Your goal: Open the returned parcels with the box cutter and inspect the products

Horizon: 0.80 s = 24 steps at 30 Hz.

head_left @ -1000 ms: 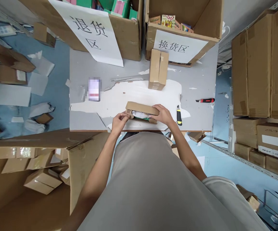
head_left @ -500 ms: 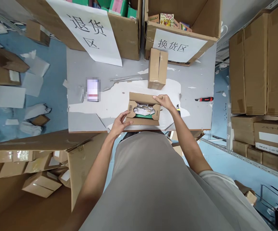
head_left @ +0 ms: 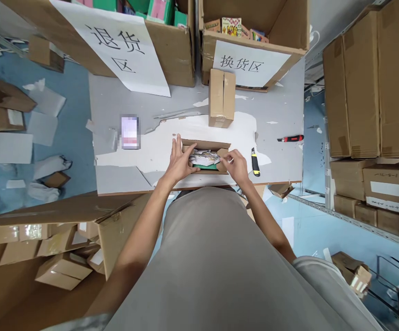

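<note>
At near edge of table [head_left: 116,179], small box [head_left: 204,144] sits open btwn hands: L hand [head_left: 179,162] has fingers splayed over its L end, unclenched; R hand [head_left: 236,166] has thumb & index at R flap [head_left: 222,152], can't tell if pinching. Opening looks done; crumpled paper [head_left: 204,157] & green item [head_left: 202,167] not out yet, latter mostly hidden, ID unclear. Farther off, phone-like item [head_left: 129,132] pixelated, carton [head_left: 221,103] contents unseen, big bins [head_left: 177,55] cut off up top.

A warehouse packing room, shown by stacked cartons [head_left: 361,92], returns sign [head_left: 116,55] and exchange sign [head_left: 247,76]
</note>
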Each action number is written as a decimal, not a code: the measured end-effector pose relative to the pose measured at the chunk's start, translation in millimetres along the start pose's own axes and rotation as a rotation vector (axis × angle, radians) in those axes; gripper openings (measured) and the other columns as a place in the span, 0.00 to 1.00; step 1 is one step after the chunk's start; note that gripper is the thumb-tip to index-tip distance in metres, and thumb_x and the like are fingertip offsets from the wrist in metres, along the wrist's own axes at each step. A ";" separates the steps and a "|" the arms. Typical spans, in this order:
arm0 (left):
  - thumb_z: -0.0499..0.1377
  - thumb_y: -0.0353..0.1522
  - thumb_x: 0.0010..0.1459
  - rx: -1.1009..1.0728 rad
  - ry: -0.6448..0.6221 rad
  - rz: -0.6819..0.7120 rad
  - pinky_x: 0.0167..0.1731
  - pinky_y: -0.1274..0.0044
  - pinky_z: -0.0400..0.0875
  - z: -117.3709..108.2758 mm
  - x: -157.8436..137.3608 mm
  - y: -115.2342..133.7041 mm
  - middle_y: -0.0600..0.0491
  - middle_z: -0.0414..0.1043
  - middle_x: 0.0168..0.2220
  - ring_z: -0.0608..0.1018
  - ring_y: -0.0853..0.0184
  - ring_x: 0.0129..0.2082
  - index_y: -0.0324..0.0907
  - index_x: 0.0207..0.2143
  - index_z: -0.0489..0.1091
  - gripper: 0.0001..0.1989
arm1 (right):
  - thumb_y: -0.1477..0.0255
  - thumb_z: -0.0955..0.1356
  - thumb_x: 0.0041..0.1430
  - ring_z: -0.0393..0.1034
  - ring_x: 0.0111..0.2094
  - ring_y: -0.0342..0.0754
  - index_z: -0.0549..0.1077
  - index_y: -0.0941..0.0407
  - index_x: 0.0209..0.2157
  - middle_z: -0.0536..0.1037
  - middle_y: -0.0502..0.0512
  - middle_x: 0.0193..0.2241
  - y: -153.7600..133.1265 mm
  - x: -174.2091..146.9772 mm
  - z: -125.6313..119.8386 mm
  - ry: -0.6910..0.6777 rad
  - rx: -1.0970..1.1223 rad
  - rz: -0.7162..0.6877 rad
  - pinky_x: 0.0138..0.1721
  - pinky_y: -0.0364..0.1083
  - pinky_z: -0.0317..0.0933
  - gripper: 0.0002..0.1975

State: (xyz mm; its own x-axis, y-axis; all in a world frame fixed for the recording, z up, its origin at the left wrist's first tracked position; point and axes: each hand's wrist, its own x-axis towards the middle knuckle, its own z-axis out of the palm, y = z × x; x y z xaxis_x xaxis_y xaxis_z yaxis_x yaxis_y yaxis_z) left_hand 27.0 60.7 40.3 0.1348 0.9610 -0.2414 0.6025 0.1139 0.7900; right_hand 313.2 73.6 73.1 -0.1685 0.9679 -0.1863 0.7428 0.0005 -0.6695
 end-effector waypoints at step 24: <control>0.71 0.48 0.68 -0.097 0.205 0.125 0.81 0.43 0.55 -36.8 -21.6 56.3 0.48 0.56 0.84 0.51 0.37 0.86 0.48 0.46 0.82 0.16 | 0.66 0.64 0.85 0.85 0.49 0.58 0.84 0.49 0.58 0.89 0.58 0.52 -96.6 3.7 -29.4 -0.269 -0.359 -0.205 0.48 0.49 0.71 0.16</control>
State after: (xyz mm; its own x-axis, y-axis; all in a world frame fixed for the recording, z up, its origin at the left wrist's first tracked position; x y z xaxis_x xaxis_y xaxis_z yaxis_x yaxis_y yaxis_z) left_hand 29.0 55.6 110.7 0.0351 0.9990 -0.0264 0.5114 0.0047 0.8593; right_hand 259.9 84.5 158.3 -0.4607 0.8398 -0.2872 0.8454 0.3166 -0.4302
